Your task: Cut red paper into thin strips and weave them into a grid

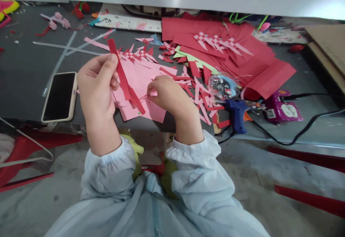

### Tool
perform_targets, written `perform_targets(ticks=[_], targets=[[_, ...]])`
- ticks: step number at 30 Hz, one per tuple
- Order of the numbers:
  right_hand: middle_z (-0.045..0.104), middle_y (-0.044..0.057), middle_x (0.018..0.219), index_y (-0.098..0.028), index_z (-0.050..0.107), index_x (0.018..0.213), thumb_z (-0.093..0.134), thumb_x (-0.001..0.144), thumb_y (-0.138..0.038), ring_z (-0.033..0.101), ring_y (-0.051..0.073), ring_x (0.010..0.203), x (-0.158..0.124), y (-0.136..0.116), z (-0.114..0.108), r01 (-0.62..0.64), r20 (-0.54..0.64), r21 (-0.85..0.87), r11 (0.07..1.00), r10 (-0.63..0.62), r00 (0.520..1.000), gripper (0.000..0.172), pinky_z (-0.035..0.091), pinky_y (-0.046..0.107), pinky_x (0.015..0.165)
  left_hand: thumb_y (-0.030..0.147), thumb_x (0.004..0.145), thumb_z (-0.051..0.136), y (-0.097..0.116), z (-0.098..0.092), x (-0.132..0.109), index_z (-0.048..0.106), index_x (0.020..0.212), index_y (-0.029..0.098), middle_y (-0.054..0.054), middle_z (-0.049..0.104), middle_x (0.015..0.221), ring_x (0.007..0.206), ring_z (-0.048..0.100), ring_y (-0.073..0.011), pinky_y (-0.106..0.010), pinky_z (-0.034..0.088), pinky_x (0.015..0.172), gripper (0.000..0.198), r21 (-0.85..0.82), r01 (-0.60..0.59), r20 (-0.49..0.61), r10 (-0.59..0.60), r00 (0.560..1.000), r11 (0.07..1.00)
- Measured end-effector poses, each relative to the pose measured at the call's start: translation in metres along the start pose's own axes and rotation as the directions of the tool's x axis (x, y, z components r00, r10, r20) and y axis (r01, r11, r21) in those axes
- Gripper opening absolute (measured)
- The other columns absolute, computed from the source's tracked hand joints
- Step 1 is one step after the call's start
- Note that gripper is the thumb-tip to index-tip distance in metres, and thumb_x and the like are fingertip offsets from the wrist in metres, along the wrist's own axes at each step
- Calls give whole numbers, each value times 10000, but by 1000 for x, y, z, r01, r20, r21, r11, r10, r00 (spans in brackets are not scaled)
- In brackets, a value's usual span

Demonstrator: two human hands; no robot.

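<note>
Between thumb and fingers, my left hand (98, 82) pinches red paper strips (122, 72), which slant down to the right and overlap at their lower ends. My right hand (169, 93) is closed in a pinch to the right of those lower ends. Whatever its fingertips hold is too small to make out; something thin and pinkish shows beside them. Under both hands lie pink paper sheets (156, 113). Woven red-and-pink paper pieces (134, 54) rest just beyond the sheets, and loose cut strips (201, 93) are scattered beside my right hand.
A phone (59, 97) lies left of my left hand. Clear glue sticks (58, 66) cross behind it. To the right are a blue glue gun (237, 115) with a cord, a bag of beads (223, 86), stacked red paper (258, 64) and a purple box (284, 109).
</note>
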State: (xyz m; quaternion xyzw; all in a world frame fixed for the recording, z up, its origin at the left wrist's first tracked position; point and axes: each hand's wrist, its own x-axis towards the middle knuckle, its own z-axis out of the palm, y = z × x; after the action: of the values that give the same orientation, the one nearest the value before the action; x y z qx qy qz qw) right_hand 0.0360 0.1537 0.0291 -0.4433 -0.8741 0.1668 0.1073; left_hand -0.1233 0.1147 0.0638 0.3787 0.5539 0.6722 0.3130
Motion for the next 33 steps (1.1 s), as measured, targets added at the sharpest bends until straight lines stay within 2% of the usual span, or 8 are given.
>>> perform_targets(ticks=[4,7,10,16,20,28,33], targets=[[711,114,915,-142,708,874,528,813,-88,611,252,899,-2,6,-9,-94,-150,47,994,100,984,198,426,339,792,195,852,654,-1,-1,1,626,724,233,71,425,507,447,302,-58,-301,231,480,136,16,7,-22,-7,1000,1000],[721,103,911,-156,680,863,545,837,-127,621,251,889,-5,10,-15,-140,-240,86,986,157,958,141,422,341,784,245,845,684,-4,-2,2,624,745,229,69,422,523,470,321,-60,-294,253,494,118,46,15,5,-15,1000,999],[722,92,921,-172,659,872,542,860,-156,630,244,894,-7,11,-17,-162,-306,116,980,191,933,119,427,345,791,286,813,734,-8,-3,3,635,748,223,68,427,521,475,351,-61,-295,263,506,134,55,4,55,-7,998,998],[722,75,906,-196,636,896,543,873,-173,654,212,842,-8,8,-19,-128,-382,254,959,222,897,99,471,340,785,256,783,730,-10,0,1,670,690,242,50,518,543,455,421,-81,-285,329,484,111,154,85,103,-101,989,984],[718,55,901,-215,628,884,561,871,-192,657,185,813,-8,5,-21,-104,-403,346,932,248,881,73,508,327,788,199,780,720,-9,2,1,675,676,217,43,552,547,420,409,-68,-257,325,441,115,196,89,132,-117,984,976],[718,41,898,-216,637,909,539,891,-218,666,164,810,-8,2,-23,-107,-358,397,912,261,897,100,531,307,761,138,737,719,-10,2,-1,705,665,196,38,550,529,437,420,-61,-217,319,422,94,167,44,214,-79,974,985],[713,18,831,-191,636,874,559,880,-205,658,132,761,-8,2,-23,21,-388,526,850,218,896,78,513,272,709,121,729,715,-11,3,-2,712,670,193,20,613,602,501,485,-76,-217,366,473,93,185,59,167,-90,982,981]])
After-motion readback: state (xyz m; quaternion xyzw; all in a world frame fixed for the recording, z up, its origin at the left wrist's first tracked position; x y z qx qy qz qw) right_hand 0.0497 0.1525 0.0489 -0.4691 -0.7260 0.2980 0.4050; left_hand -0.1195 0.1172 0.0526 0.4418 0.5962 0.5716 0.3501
